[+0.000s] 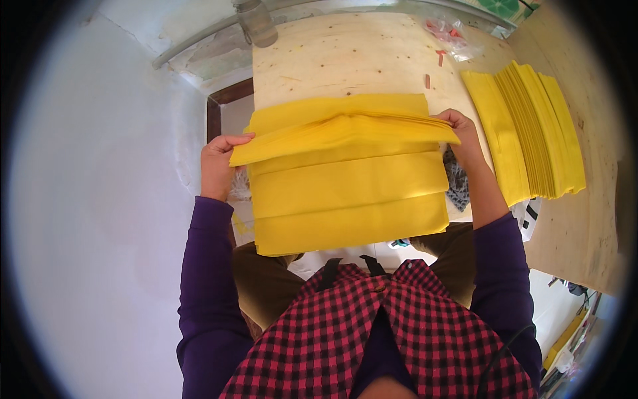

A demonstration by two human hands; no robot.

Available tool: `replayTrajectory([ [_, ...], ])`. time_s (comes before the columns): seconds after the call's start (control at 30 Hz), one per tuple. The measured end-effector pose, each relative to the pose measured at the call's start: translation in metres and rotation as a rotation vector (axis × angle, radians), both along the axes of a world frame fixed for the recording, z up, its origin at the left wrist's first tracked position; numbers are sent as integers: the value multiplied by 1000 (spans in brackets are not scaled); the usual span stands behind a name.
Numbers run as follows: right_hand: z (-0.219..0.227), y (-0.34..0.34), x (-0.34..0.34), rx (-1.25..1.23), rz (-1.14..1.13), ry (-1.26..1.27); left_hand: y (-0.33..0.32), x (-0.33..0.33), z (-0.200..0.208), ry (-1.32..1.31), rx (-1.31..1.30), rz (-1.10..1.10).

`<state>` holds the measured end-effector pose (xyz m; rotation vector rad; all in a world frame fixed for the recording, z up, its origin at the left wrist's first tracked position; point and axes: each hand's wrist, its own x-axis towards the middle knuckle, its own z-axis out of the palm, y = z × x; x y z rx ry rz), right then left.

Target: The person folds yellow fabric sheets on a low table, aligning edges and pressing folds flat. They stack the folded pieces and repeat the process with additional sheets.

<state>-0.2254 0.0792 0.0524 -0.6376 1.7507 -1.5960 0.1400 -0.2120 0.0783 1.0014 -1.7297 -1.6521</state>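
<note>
A stack of folded yellow cloth sheets [352,183] lies in front of me, its near part reaching past the table's near edge over my lap. Across its far half, a raised bundle of yellow layers [345,130] is lifted by both ends. My left hand [219,163] pinches the bundle's left end, thumb on top and fingers beneath. At the right end, my right hand [463,136] is closed on the same bundle, its fingers partly hidden behind the cloth. The bundle bulges upward in the middle, and several thin layers show along its edge.
A second pile of folded yellow cloth [528,133] sits on the wooden table [332,53] at the right. A clear bottle [256,25] stands at the far left corner. Toward the back right lies a clear plastic bag [455,40] with red pieces. A white wall [100,199] rises on the left.
</note>
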Motion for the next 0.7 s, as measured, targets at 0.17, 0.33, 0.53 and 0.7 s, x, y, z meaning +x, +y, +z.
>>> replayTrajectory([
  [0.17, -16, 13, 5, -169, 26, -44, 9, 9, -11, 99, -106, -73],
  [0.33, -21, 18, 5, -177, 41, -104, 19, 14, -15, 128, -169, -107],
  [0.53, -14, 17, 8, -93, 41, -69, 32, 10, 12, -27, -24, 1],
  [0.7, -15, 19, 9, -93, 60, -14, 46, 7, 13, 164, 10, 7],
])
